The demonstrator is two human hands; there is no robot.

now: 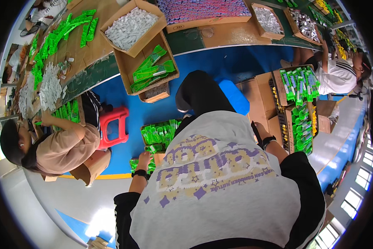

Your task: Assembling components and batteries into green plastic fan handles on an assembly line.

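Observation:
My left hand, with a dark band at the wrist, is low on the left beside a cardboard box of green plastic pieces. Its fingers are curled near a lower group of green pieces; what they grip is hidden. On the other side, my right hand has bent fingers along a narrow dark shape. I cannot make out what that shape is. Cardboard flaps lie just right of this hand. Beyond them stand boxes of green pieces.
A co-worker sits at the left bench beside a red stool; another person is at the far right. An open box of green pieces juts from the bench. A blue round-cornered object stands ahead.

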